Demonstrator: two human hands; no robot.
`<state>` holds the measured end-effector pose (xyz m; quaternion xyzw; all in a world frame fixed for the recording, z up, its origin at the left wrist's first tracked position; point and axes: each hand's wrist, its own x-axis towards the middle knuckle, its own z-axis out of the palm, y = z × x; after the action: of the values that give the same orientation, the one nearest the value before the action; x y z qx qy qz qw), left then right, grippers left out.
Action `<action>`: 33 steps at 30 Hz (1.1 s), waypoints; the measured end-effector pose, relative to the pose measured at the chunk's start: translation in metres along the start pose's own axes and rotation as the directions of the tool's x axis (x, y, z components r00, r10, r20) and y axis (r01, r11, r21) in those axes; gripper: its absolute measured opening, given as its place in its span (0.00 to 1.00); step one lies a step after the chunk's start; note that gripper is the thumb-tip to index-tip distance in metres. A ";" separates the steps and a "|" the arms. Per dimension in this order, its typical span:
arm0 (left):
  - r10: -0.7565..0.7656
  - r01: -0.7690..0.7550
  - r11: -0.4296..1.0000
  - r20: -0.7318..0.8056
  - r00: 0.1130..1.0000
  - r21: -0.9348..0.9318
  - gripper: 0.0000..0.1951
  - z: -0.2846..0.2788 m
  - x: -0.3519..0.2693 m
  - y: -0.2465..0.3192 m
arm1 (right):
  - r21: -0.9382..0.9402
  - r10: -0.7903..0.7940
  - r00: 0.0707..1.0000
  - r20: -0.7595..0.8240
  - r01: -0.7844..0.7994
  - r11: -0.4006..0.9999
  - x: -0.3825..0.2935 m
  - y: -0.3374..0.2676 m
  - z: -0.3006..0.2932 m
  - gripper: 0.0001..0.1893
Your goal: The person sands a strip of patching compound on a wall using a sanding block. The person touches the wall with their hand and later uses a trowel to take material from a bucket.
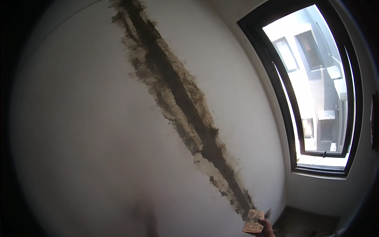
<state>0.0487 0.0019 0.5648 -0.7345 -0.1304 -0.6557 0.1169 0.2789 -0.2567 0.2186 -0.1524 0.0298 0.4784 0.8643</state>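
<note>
At the lower right, my right hand (266, 228) grips a pale tan rectangular block (253, 221), its face spotted with dark smears, possibly a sponge or a float. The thumb lies over its right edge. The block is at the lower end of a long strip of dark grey-brown mortar (189, 109) that runs diagonally over a white wall (88, 118). Rough, lighter brown patches flank the strip. A small grey patch (268, 213) shows just beyond the hand; what it is cannot be told. My left hand is out of view.
A dark-framed window (284, 109) stands in the adjoining wall at the right, with a pale building outside. Below it is a dark area (308, 223) near the wall's foot. A faint, blurred shadow-like shape (146, 214) shows at the bottom centre.
</note>
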 end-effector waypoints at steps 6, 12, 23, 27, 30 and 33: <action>-0.049 0.049 0.999 -0.077 0.996 0.006 0.28 0.007 -0.017 0.019 | 0.043 -0.092 0.979 0.182 0.086 0.995 0.016 -0.045 0.043 0.32; -0.172 0.170 0.985 -0.141 0.975 -0.026 0.25 0.016 -0.045 -0.002 | 0.095 -0.161 0.975 0.154 0.147 0.984 0.031 -0.066 0.066 0.30; 0.072 -0.045 0.984 -0.157 0.985 0.170 0.20 0.021 -0.052 -0.011 | 0.122 -0.146 0.988 -0.041 0.150 0.981 0.040 -0.043 0.033 0.27; 0.186 -0.158 0.975 -0.177 0.966 0.159 0.20 0.030 -0.050 -0.014 | 0.160 -0.236 0.967 -0.096 0.249 0.955 0.021 -0.043 -0.009 0.26; 0.278 -0.260 0.960 -0.292 0.915 0.100 0.22 0.016 -0.017 0.003 | 0.170 -0.407 0.886 -0.222 0.446 0.879 -0.029 -0.036 -0.036 0.25; 0.065 -0.071 0.996 -0.120 0.991 -0.044 0.24 0.004 -0.082 -0.060 | 0.024 -0.476 0.776 -0.413 0.532 0.846 -0.076 -0.027 -0.084 0.21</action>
<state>0.0232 0.0570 0.4825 -0.7011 -0.0822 -0.6965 0.1289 0.2686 -0.3572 0.1601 -0.1866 0.1933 0.1853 0.9453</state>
